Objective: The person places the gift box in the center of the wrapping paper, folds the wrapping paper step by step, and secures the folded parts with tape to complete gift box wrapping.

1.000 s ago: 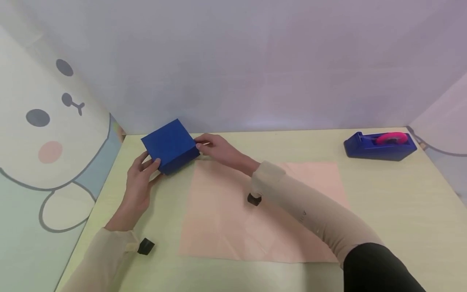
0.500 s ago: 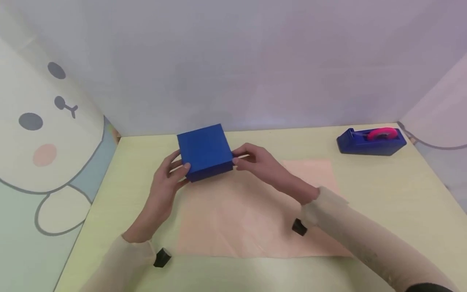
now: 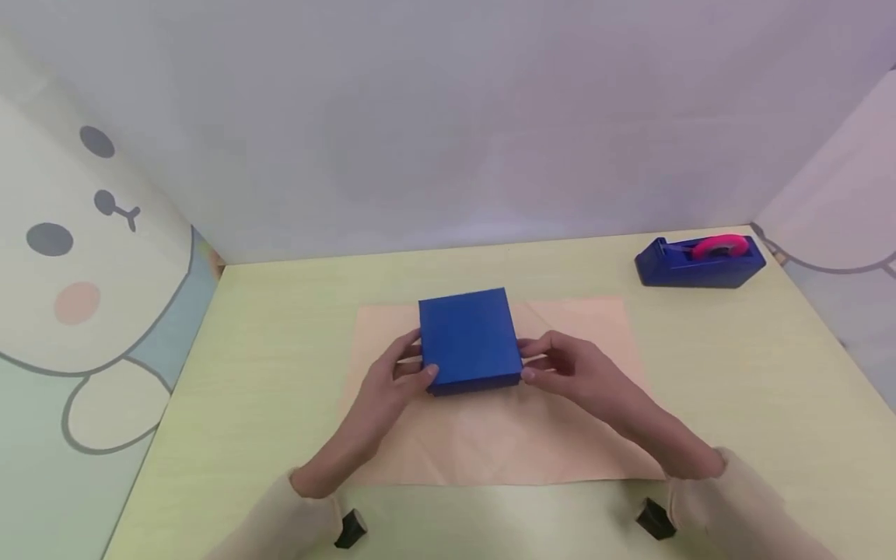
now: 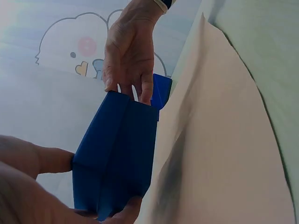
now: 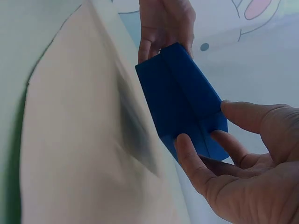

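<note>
A blue square box (image 3: 470, 336) is held between both hands over a sheet of pale pink paper (image 3: 483, 443). My left hand (image 3: 381, 393) grips its left side, the thumb at the near left corner. On the opposite side, my right hand (image 3: 591, 381) pinches the box with thumb and fingertips. Both wrist views show the box (image 4: 117, 149) raised above the paper (image 5: 74, 140), with a dark shadow beneath it. A lid seam runs along the box's side in the right wrist view.
A blue tape dispenser (image 3: 700, 263) with a pink tape roll stands at the back right of the light wooden table (image 3: 280, 334). A pale curtain wall (image 3: 448, 124) rises behind the table, and a cartoon-printed panel (image 3: 84, 311) borders the left side.
Both hands have carried the box from the back left of the table rightward and nearer, over the pink paper. The box has also turned, its near edge now almost level across the view.
</note>
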The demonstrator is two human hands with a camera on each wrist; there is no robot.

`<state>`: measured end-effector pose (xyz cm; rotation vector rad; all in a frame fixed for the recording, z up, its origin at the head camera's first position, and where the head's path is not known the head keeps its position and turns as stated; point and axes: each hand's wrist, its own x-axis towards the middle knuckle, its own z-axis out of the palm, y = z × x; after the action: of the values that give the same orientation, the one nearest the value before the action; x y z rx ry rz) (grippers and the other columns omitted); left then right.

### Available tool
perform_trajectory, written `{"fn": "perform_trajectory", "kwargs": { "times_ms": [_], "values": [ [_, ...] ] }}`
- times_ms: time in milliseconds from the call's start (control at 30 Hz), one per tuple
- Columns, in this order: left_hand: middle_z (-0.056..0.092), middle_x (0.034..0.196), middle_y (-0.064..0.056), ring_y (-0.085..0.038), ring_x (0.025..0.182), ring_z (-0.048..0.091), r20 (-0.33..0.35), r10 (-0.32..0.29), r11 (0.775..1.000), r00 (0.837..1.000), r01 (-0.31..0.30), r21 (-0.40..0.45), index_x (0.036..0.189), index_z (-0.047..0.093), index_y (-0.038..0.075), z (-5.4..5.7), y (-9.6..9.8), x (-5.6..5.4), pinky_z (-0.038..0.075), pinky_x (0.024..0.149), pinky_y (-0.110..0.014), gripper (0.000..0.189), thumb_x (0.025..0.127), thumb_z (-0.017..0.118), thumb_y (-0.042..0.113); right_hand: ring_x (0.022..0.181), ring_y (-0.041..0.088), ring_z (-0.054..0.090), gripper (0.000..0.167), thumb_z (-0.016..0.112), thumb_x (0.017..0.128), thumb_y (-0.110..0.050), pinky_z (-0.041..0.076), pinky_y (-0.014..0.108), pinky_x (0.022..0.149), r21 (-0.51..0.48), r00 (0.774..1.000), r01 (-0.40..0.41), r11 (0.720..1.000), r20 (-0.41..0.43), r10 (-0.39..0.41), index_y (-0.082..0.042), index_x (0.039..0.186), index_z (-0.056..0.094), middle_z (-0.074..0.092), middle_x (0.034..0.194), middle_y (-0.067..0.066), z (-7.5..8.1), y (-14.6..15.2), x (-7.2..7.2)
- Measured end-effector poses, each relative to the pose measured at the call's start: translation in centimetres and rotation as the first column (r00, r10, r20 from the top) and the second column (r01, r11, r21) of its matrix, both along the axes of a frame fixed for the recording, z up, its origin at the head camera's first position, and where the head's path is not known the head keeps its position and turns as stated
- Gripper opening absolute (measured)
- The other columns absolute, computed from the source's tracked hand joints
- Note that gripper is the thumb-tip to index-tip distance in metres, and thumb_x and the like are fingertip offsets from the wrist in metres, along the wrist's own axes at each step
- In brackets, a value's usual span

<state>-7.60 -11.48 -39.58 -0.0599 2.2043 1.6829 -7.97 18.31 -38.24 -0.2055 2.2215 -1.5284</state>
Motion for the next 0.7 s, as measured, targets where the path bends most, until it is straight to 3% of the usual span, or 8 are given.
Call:
{"fn": "perform_trajectory", "kwargs": {
  "times_ms": [233,567,700],
  "values": [
    [0.054,0.151,-0.012,-0.030,0.132,0.059,0.017,-0.034,0.999,0.999,0.034,0.013,0.161,0.039,0.017,-0.7,1.6,0.9,0.057,0.104,-0.045,0.067,0.101,0.068,0.023,0.121,0.030,0.071,0.029,0.074,0.098,-0.023,0.058,0.022,0.091,-0.055,0.999,0.037,0.998,0.018,-0.036,-0.003,0.118,0.065,0.050,0.157,0.024,-1.3,1.6,2.5],
    [0.056,0.149,-0.011,-0.028,0.129,0.060,0.030,-0.061,0.997,0.998,0.062,-0.045,0.160,0.040,0.015,-1.8,2.4,1.5,0.057,0.103,-0.045,0.068,0.100,0.070,0.026,0.118,0.032,0.072,0.026,0.074,0.097,-0.016,0.061,0.026,0.090,-0.074,0.999,0.030,0.997,0.035,-0.027,0.000,0.115,0.064,0.051,0.153,0.030,-2.5,2.2,3.6],
    [0.055,0.149,-0.011,-0.028,0.128,0.060,0.002,-0.085,0.992,0.996,0.085,-0.089,0.160,0.038,0.014,-2.2,2.5,1.9,0.056,0.104,-0.046,0.069,0.101,0.069,0.029,0.116,0.029,0.073,0.027,0.075,0.096,-0.016,0.061,0.025,0.089,-0.083,0.999,0.036,0.996,0.032,-0.033,0.000,0.114,0.065,0.052,0.153,0.030,-3.0,2.4,3.9]
  ]
}}
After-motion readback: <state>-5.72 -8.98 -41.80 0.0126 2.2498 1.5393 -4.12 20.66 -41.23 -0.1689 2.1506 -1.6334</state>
